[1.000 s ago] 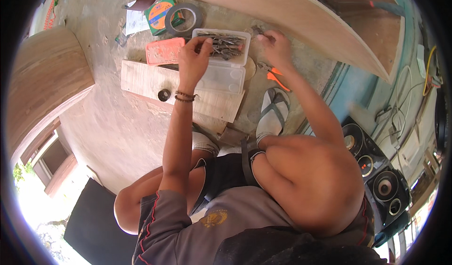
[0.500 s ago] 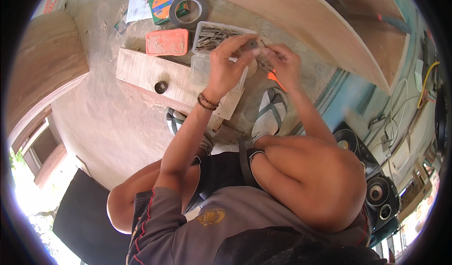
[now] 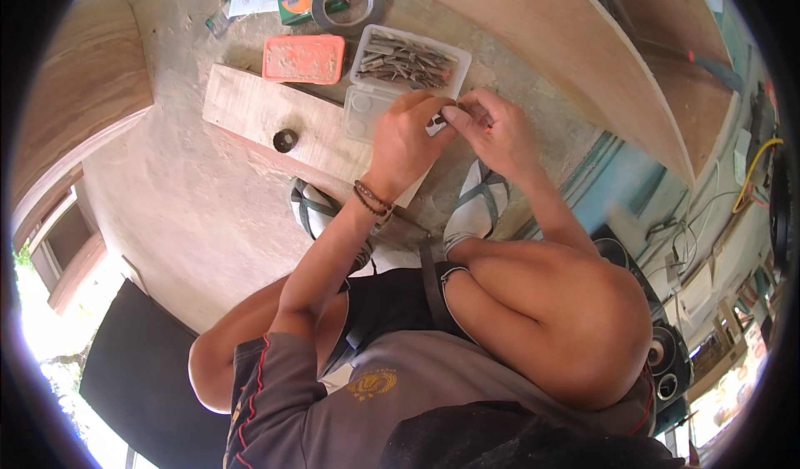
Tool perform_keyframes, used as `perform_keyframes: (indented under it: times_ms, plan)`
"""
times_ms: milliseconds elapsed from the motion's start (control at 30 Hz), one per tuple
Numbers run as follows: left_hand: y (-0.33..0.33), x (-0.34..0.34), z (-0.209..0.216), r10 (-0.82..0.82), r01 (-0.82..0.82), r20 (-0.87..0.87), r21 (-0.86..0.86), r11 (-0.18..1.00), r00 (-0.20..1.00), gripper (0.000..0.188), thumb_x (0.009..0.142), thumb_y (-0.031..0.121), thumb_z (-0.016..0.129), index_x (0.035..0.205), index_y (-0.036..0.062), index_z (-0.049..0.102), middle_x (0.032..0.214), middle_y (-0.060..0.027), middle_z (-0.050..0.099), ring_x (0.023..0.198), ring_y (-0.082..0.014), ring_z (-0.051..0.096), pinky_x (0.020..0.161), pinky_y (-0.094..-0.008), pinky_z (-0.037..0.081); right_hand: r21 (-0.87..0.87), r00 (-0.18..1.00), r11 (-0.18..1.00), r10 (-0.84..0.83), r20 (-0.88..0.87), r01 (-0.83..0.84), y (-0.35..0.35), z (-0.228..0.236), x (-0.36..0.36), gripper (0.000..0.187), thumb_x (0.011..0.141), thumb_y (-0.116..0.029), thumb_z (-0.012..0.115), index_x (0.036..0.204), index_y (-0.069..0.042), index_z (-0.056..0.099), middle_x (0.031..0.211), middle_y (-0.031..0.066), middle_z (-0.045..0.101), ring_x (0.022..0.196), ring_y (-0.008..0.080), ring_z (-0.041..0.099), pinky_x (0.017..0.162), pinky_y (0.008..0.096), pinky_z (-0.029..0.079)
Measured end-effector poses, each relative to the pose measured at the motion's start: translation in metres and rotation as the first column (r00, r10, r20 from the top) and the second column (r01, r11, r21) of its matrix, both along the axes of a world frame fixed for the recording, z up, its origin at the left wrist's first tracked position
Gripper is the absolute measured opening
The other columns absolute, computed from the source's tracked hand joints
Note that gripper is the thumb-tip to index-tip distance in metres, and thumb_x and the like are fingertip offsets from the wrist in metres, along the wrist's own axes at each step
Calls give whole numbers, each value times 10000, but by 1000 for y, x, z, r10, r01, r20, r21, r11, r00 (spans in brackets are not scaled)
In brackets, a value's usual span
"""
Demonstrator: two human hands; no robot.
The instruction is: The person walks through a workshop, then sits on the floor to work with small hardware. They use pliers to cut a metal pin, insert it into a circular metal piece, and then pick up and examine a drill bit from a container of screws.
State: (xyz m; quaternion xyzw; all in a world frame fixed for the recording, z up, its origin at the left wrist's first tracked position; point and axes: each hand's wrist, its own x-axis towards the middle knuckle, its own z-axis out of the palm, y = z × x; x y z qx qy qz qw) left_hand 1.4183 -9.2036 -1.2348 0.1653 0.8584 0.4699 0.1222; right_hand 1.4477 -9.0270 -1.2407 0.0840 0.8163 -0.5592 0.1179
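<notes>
My left hand (image 3: 407, 140), with a dark beaded bracelet at the wrist, is closed around a small dark metal piece (image 3: 436, 122). Its exact kind is hidden by the fingers. My right hand (image 3: 502, 135) meets it, thumb and fingers pinched at the same spot. Just beyond them lies an open clear plastic box (image 3: 460, 50) full of thin grey metal bits (image 3: 404, 59). Its see-through lid (image 3: 357, 117) lies on the near side, partly behind my left hand. A speck of orange shows by my right fingers.
A wooden plank (image 3: 242, 102) bears a dark round ring (image 3: 285, 140). Beyond it are an orange box (image 3: 304, 59), a grey tape roll (image 3: 374, 10) and a green box (image 3: 287, 9). A large wooden panel (image 3: 567, 35) stands at far right. My sandalled feet are close below.
Both hands have drawn a little nearer to my body, uncovering more of the box of bits. My right hand has turned and closed in against the left.
</notes>
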Motion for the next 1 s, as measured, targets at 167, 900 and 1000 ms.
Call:
perform_keyframes:
  times_ms: [167, 900, 1000]
  plan:
    - [-11, 4, 1, -175, 196, 174, -111, 974, 969, 253, 793, 279, 772, 918, 61, 745, 787, -126, 692, 744, -338, 667, 663, -433, 525, -41, 985, 990, 140, 101, -136, 9, -7, 13, 321, 880, -319, 764, 927, -5, 723, 742, 104, 669, 687, 186, 644, 641, 320, 505]
    - [-45, 16, -23, -309, -468, 920, 389, 793, 241, 438, 1044, 423, 480, 1012, 12, 628, 828, -80, 674, 689, -147, 653, 537, -257, 510, -320, 997, 944, -77, 18, 79, -1, -20, 11, 278, 1005, -203, 637, 1207, -16, 676, 1003, 21, 660, 856, 81, 589, 723, 240, 482]
    - [-71, 6, -20, 12, -278, 835, 170, 945, 550, 359, 1015, 376, 556, 1029, 29, 646, 842, -72, 680, 692, -150, 658, 529, -258, 511, -266, 982, 948, -154, 106, 177, 6, -24, 14, 276, 999, -194, 641, 1202, -10, 677, 988, 37, 658, 875, 98, 609, 763, 253, 503]
